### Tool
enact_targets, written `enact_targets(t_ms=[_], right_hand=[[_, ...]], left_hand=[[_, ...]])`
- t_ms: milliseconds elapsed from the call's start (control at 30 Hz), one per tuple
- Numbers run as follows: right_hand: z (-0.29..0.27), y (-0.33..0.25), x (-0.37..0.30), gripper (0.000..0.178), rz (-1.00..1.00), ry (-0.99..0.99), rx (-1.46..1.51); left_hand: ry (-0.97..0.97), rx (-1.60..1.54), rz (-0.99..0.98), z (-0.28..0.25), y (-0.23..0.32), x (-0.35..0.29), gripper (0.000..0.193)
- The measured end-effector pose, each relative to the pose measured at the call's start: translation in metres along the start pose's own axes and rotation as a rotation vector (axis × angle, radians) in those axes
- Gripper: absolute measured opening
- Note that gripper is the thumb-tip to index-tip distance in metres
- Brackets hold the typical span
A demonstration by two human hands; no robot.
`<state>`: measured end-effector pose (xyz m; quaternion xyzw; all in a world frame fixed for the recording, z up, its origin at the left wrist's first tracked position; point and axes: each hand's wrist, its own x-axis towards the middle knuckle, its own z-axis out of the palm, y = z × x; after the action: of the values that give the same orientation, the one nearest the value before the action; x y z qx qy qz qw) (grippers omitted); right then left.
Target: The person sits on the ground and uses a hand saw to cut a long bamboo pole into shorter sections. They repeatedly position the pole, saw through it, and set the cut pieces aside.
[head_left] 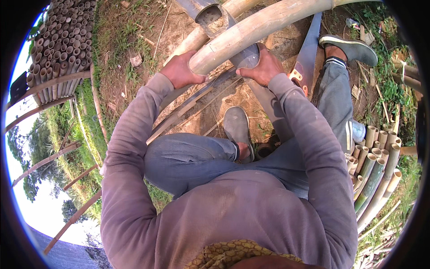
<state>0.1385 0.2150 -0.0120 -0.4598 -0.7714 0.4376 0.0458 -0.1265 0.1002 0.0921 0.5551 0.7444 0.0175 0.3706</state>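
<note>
Bamboo pole (264, 27), thick, pale: long axis runs from cut end at 9 o'clock up toward 2 o'clock, lying over a grey pipe (210, 15). L hand (179, 69) wrapped round cut end, fingers curled tight. R hand (264, 67) cupped under pole, gripping. Both arms out toward 12. Handsaw (307, 56) on ground at 1 o'clock, near R hand.

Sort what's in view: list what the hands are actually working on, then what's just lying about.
In hand:
- pale bamboo pole, gripped at its cut end by the left hand and the right hand
- grey pipe lying under it

Lying about:
- handsaw on the ground by the right hand
- stacked bamboo tubes, upper left
- cut bamboo lengths, right
- split strips on the dirt
</note>
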Motion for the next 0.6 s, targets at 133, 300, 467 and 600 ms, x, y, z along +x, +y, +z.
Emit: enact_targets(t_ms=[133,300,467,600], right_hand=[[-0.001,0.001,-0.039,0.125,-0.010,-0.007,-0.060],[0.024,0.032,-0.050,0.125,0.075,-0.052,-0.038],[0.018,0.012,-0.058,0.121,0.106,-0.108,-0.047],[0.025,0.061,-0.040,0.095,0.107,-0.017,0.193]], left_hand=[[0.048,0.043,0.048,-0.018,0.007,-0.018,0.087],[0.157,0.203,0.053,-0.007,0.026,-0.025,0.085],[0.210,0.354,-0.130,0.054,0.028,-0.014,0.072],[0.276,0.342,-0.119,0.063,0.025,-0.015,0.071]])
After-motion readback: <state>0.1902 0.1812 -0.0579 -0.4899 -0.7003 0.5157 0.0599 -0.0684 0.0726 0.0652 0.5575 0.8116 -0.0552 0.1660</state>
